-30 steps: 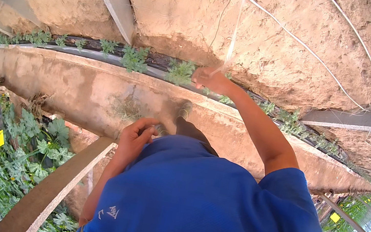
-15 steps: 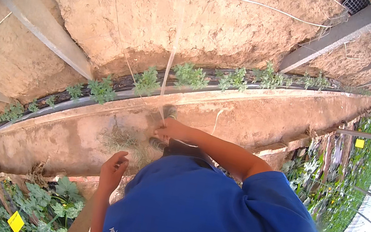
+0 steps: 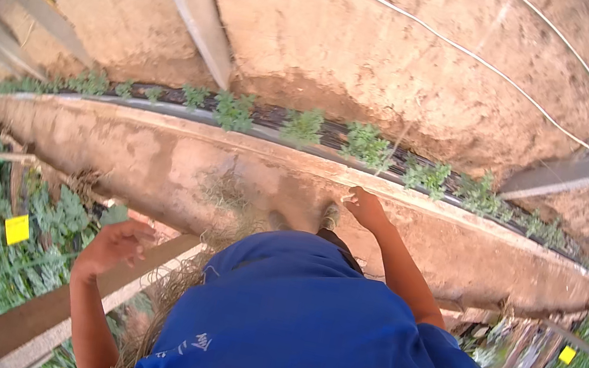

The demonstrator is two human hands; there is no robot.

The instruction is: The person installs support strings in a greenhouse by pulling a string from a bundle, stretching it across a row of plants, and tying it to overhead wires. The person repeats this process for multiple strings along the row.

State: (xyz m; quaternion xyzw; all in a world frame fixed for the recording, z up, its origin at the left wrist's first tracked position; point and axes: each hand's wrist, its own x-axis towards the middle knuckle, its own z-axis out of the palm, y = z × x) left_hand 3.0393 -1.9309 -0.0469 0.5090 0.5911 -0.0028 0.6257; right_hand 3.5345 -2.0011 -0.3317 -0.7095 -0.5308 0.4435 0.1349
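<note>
My right hand (image 3: 367, 210) reaches out over the path toward the row of young plants, fingers pinched together. A small pale bit of string (image 3: 347, 196) shows at its fingertips; a faint thin line runs up the wall above the plants, and whether it joins the hand is unclear. Out to the left, my left hand (image 3: 115, 243) is raised with its fingers apart and nothing visible in it, somewhat blurred. A tangled hank of pale string (image 3: 162, 310) hangs along the left side of my blue shirt (image 3: 317, 322). More loose strands trail over the path in front of me.
Leafy young plants (image 3: 303, 127) grow in a row beside dark sheeting at the foot of an earthen wall (image 3: 350, 44). Concrete posts (image 3: 192, 4) lean against the wall. A wooden-looking beam (image 3: 33, 323) slants at lower left, near larger leaves and yellow cards (image 3: 17, 230).
My view has turned and shifted. The right hand has gone from close to my body out toward the plants; the left has swung outward and opened. The string hank has come into sight.
</note>
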